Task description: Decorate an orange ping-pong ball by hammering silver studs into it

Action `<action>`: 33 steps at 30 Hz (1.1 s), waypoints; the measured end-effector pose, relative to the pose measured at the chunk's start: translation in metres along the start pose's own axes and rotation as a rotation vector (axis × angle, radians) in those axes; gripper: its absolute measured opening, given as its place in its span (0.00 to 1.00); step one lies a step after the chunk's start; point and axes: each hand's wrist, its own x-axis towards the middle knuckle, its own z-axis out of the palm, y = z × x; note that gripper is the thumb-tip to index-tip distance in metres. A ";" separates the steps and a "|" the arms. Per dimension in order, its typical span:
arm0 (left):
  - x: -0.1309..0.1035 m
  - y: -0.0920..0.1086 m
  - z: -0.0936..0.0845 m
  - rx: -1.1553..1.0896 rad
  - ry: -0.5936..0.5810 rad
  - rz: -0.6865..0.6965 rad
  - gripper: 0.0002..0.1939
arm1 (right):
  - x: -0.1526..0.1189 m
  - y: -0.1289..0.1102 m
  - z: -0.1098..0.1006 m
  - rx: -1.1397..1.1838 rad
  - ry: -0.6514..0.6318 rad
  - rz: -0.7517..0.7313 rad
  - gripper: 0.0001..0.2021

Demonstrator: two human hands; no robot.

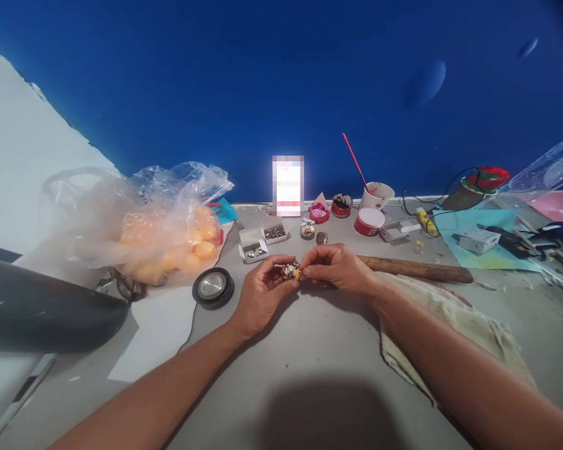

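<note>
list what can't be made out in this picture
All in the head view:
Bright screen: contents blurred by pixelation
Wooden stick: left end hidden by right hand
Dark cylinder: cut off by left edge
Small ball: partly hidden by left hand
Metal beads: too small to count

- On the near side of the grip, I see the grey tabletop lying open between the forearms, with room for a hand to pass.
- Beyond the grip, toward the blue wall, two small open boxes, the nearer box and the farther box, block the left part.
- Left of the grip, a black round disc sits near, with a bulging plastic bag past it.
- Right of the grip, a wooden stick and rumpled cloth take up the surface.
</note>
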 end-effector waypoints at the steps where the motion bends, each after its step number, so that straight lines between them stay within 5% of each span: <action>1: 0.000 0.001 0.000 0.003 0.003 0.001 0.22 | 0.000 0.000 0.000 -0.012 0.002 0.001 0.14; 33: -0.006 0.005 0.002 0.093 0.054 0.073 0.17 | -0.004 -0.001 0.000 -0.248 0.042 -0.047 0.08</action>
